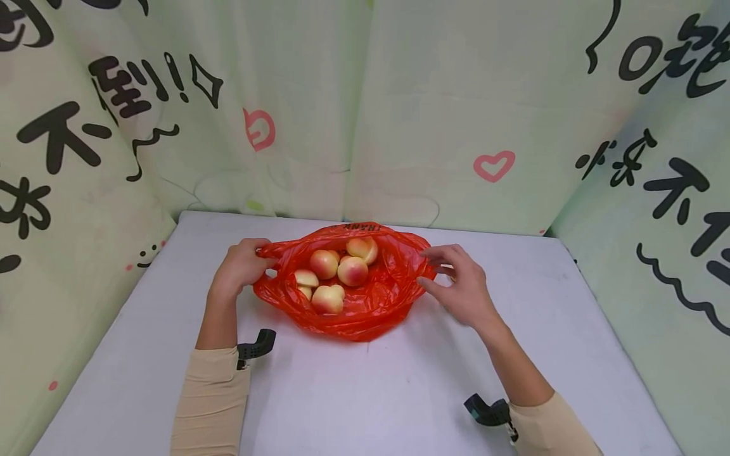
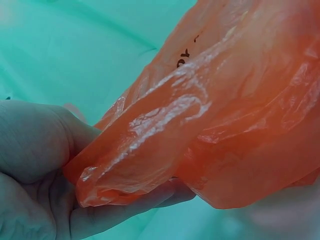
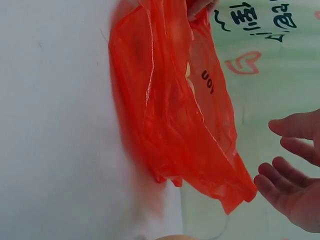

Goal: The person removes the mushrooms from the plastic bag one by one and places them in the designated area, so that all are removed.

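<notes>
A red plastic bag lies on the table with its mouth spread wide, and several yellow-and-red peaches sit inside, mostly toward the left and back. My left hand grips the bag's left edge. In the left wrist view the thin film of the bag runs between the thumb and fingers. At the right edge of the bag is my right hand, its fingers apart and relaxed. The right wrist view shows that hand beside the bag's corner, holding nothing; whether a fingertip touches the film is hard to tell.
The white table carries the bag. Pale green curtains with black writing and pink hearts stand behind it and on both sides. Black camera mounts stick out from the left wrist and the right wrist.
</notes>
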Available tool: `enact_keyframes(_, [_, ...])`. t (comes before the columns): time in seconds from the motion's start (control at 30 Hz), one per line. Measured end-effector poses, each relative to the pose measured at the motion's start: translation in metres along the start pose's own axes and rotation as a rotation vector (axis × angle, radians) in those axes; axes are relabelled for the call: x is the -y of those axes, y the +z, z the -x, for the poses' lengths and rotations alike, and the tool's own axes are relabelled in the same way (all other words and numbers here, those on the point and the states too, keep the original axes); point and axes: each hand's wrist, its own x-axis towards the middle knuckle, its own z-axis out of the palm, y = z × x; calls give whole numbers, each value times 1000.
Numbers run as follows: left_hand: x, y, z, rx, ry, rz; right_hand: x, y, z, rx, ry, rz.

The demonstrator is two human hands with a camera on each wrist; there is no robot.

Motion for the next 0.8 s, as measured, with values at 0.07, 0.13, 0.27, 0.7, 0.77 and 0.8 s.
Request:
enact_keyframes(0.07, [0,0,0,0,0,2,3,3,-2,16,-1,-23])
enact_keyframes(0.13, [0,0,0,0,0,2,6,6,-5,37,-3,-57])
enact_keyframes(0.27, [0,-1,1,-1,5,0,12,12,-10,80,18,-116])
enact_keyframes(0.7, [0,0,-1,6,20,15,27,26,-23,204,89,-294])
enact_keyframes(0.77, [0,0,-1,6,20,15,29,29,-24,219,102,-310])
enact_keyframes(0.8, [1,-1,-1,6,20,15,30,31,-25,227,108,-316])
